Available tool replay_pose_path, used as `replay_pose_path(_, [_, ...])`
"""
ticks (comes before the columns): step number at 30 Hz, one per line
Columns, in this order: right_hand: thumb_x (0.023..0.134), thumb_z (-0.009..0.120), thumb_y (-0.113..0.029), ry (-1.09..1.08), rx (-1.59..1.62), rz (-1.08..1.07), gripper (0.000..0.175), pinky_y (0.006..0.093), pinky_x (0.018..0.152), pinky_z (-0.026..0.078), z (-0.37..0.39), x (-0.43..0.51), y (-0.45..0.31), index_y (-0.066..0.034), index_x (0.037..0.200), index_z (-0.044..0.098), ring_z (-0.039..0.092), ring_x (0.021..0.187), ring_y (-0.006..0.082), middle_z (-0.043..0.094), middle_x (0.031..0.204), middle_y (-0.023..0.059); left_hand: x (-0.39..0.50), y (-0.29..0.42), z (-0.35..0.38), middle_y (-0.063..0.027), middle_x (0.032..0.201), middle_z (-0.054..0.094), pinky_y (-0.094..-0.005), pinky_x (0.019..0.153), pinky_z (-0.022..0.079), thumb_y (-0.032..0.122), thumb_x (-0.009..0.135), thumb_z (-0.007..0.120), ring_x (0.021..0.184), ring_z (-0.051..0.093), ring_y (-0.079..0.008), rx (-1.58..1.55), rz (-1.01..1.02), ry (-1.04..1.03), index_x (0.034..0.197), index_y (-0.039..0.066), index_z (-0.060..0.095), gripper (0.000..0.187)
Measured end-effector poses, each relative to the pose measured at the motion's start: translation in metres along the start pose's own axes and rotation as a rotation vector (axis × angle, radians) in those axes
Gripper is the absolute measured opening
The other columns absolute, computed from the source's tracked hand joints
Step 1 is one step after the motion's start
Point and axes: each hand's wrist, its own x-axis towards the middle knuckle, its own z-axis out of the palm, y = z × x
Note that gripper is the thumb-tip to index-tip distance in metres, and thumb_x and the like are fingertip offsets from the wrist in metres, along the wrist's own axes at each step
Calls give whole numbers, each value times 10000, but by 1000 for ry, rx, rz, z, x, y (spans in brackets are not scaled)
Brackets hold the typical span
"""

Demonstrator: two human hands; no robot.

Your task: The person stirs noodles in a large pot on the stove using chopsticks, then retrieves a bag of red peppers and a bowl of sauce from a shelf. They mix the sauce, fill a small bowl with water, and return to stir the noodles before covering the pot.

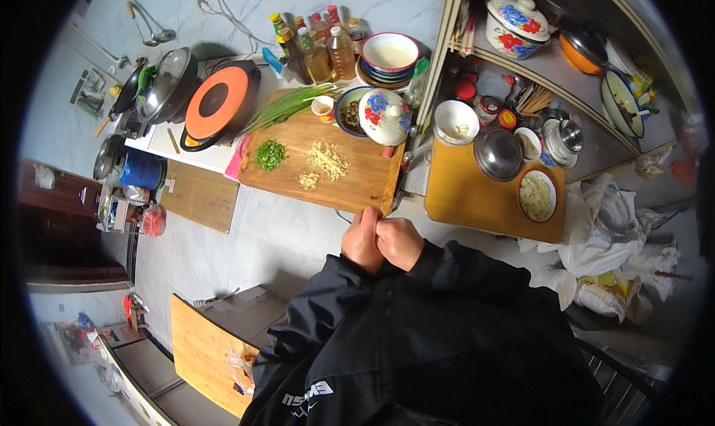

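My left hand [360,240] and my right hand [400,240] are pressed together, fingers curled, just off the near edge of a wooden cutting board [357,192]. Nothing shows between them; the insides of the palms are hidden. Chopped green onion [271,155] lies in a heap at the board's left. Right of it is a larger pile of minced garlic or ginger [328,159], with a smaller pile [309,181] below. Whole green onions [290,106] stretch along the back. A small paper cup [323,109] stands beside an enamel bowl of dark food [351,112], partly covered by a flowered lid [385,116].
Left stands an electric pan with an orange lid [218,105]. Sauce bottles [341,52] and stacked bowls [390,53] line the wall. On the right, a small table [463,188] bears a metal lid [497,153] and a bowl of pale cut vegetable [536,196]. A wooden tabletop [206,348] lies lower left.
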Motion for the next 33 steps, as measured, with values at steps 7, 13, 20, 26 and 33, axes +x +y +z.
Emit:
replay_pose_path(7, [721, 532, 30, -2, -65, -253, 300, 344, 756, 473, -6, 5, -19, -52, 1009, 517, 544, 957, 293, 555, 1016, 115, 3, -24, 5, -120, 861, 590, -314, 681, 453, 69, 812, 569, 811, 571, -235, -326, 19, 55, 882, 2, 535, 103])
replay_pose_path(13, [809, 536, -61, -66, 85, -223, 318, 385, 935, 382, -3, 8, -21, -50, 1126, 510, 496, 1078, 300, 516, 1167, 124, 1, -32, 5, -146, 1112, 551, -399, 941, 398, 247, 922, 424, 1060, 520, -280, -1591, -399, -64, 1145, 9, 493, 333])
replay_pose_path(20, [870, 492, -189, -156, -21, -266, 480, 422, 1055, 223, -4, 12, -20, -63, 1316, 368, 315, 1275, 314, 380, 1349, 133, 8, 6, -15, -154, 1277, 433, -417, 1041, 289, 346, 949, 343, 1209, 391, -300, -1923, -508, 123, 1247, 15, 387, 447])
replay_pose_path(26, [864, 497, -194, -43, -228, -288, 222, 478, 1033, 223, -7, 15, -12, -32, 1003, 557, 354, 1231, 290, 461, 1246, 109, -3, 27, -18, -136, 1372, 330, -413, 1070, 246, 355, 958, 341, 1261, 332, -285, -1832, -484, 67, 1291, 34, 333, 462])
replay_pose_path(33, [775, 563, -194, 39, -313, -234, 161, 402, 889, 343, -7, 14, -12, -59, 864, 570, 464, 975, 258, 524, 904, 56, -15, 28, -8, -95, 1271, 421, -387, 1052, 256, 325, 939, 413, 1222, 366, -250, -1729, -607, 53, 1226, 81, 405, 377])
